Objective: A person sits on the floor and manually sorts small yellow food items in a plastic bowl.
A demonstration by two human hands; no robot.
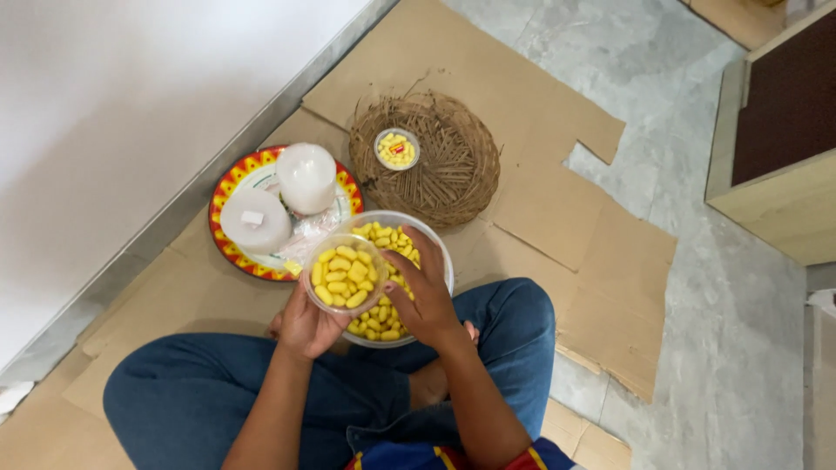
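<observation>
One filled tub sits in the woven basket; left hand fingers clamped on a nearly full small tub; right hand fingers curled together in the big bowl, cocoons remaining.

yellow cocoons, red-and-yellow zigzag-rimmed plate, brown woven basket, blue jeans

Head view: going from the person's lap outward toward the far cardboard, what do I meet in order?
Left hand → small cup of yellow pieces held over the big bowl → white stacks on the plate → tiny cup in the woven basket.
</observation>
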